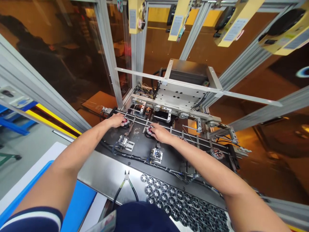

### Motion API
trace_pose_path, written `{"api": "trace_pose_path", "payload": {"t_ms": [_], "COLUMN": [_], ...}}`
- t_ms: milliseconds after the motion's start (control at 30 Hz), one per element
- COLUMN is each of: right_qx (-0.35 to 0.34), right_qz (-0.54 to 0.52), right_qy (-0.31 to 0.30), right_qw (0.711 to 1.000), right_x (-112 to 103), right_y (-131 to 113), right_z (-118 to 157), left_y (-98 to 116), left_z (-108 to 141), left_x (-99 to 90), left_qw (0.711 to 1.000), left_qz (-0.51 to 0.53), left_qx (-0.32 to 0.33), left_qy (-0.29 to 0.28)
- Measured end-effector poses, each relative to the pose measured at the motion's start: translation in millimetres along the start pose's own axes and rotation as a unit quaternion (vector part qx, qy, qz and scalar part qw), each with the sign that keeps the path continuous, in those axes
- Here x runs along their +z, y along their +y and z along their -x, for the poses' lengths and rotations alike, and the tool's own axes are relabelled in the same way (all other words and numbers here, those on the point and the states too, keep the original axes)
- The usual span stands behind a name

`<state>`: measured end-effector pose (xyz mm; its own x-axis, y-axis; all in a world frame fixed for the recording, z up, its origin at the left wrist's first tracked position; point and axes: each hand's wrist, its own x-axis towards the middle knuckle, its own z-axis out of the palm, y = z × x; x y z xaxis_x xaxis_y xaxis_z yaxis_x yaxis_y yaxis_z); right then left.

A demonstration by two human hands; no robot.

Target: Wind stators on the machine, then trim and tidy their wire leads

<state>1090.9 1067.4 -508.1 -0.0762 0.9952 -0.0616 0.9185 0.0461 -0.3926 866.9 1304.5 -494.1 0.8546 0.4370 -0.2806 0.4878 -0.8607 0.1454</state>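
On the black machine plate [138, 140], my left hand [117, 120] reaches to the far left station, its fingers closed around the edge of a round metal part [125, 121] with a red and dark pattern. One station to the right, my right hand [159, 132] grips a similar round part [149, 130] between thumb and fingers. Both parts sit low at the rail, and my fingers partly cover them. A further round part with copper-red segments [217, 153] rests at the right end, and another is partly hidden behind my right forearm.
Many small black-and-silver round pieces [172, 190] stand in rows at the front. Cutting pliers [126, 176] lie with handles spread on the metal ledge [96, 170]. Small clamps [156, 155], cables and a crossbar [198, 86] surround the stations. Yellow tool units [180, 20] hang overhead.
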Motion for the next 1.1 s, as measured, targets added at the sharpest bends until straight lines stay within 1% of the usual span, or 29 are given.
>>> {"api": "trace_pose_path", "payload": {"t_ms": [233,400,500,567,667,733,800,867,900,967,1033,1067,1100], "right_qx": [0.010,-0.001,-0.010,-0.015,-0.024,-0.033,-0.043,-0.057,-0.066,-0.094,-0.137,-0.162,-0.178], "right_qz": [-0.016,-0.013,-0.006,-0.002,0.006,0.011,0.016,0.021,0.023,0.019,-0.003,-0.027,-0.052], "right_qy": [0.008,-0.007,-0.016,-0.017,-0.005,0.009,0.027,0.047,0.056,0.077,0.118,0.139,0.145], "right_qw": [1.000,1.000,1.000,1.000,1.000,0.999,0.999,0.997,0.996,0.992,0.984,0.977,0.972], "right_x": [5,0,-4,-6,-6,-9,-15,-24,-28,-30,-19,-8,8], "right_y": [4,8,10,10,7,5,3,-3,-9,-26,-53,-69,-87], "right_z": [-1,-5,-9,-11,-12,-13,-12,-7,-3,14,40,54,67], "left_y": [-3,0,4,8,18,25,32,36,38,45,58,67,76], "left_z": [-6,-6,-3,1,8,12,19,35,49,89,141,169,194], "left_x": [-11.5,-17.4,-19.8,-21.2,-24.2,-27.9,-32.6,-35.2,-34.0,-23.0,1.5,18.2,36.9], "left_qw": [0.999,0.999,0.999,0.999,0.999,0.996,0.990,0.979,0.972,0.957,0.946,0.944,0.943], "left_qz": [-0.017,-0.013,0.002,0.018,0.051,0.079,0.111,0.143,0.158,0.186,0.209,0.217,0.225], "left_qx": [0.021,0.023,0.020,0.018,0.012,0.002,-0.011,-0.025,-0.030,-0.037,-0.047,-0.056,-0.070], "left_qy": [-0.024,-0.039,-0.036,-0.024,0.008,0.039,0.083,0.140,0.170,0.219,0.243,0.242,0.234]}}
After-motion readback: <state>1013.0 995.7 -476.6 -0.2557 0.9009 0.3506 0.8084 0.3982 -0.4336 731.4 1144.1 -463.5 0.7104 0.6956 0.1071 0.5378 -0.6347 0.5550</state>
